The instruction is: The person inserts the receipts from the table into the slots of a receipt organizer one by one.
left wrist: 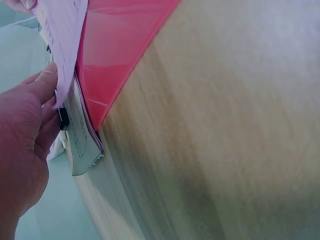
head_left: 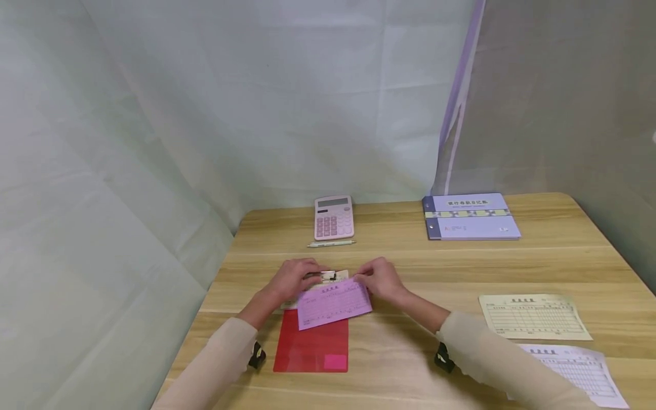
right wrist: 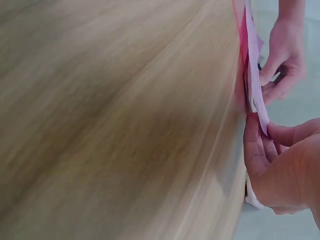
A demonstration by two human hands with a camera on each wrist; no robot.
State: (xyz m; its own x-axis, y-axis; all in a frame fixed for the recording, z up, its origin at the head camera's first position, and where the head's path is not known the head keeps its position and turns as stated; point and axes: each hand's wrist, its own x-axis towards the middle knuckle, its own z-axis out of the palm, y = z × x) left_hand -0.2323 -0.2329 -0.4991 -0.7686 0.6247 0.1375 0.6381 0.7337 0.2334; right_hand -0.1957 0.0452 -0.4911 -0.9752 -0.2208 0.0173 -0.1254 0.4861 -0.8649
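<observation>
In the head view, my left hand [head_left: 296,280] grips a clip [head_left: 329,276] with black and silvery parts at the top of a cream paper stack [head_left: 291,306]. Beside its fingers, the left wrist view shows a black end of the clip [left wrist: 63,118]. My right hand [head_left: 380,279] pinches the upper right corner of a pink-purple printed form [head_left: 334,306] between thumb and fingers. This form lies tilted over the stack and a red plastic sheet or folder [head_left: 310,348], hiding part of both. In the right wrist view the form [right wrist: 255,80] appears edge-on.
A pink calculator [head_left: 334,218] and a pen [head_left: 331,244] lie beyond the hands. At the back right is a blue-purple account book [head_left: 471,222]. A cream form [head_left: 535,316] and a white form [head_left: 579,370] lie on the wooden table [head_left: 400,353], partly behind the right sleeve.
</observation>
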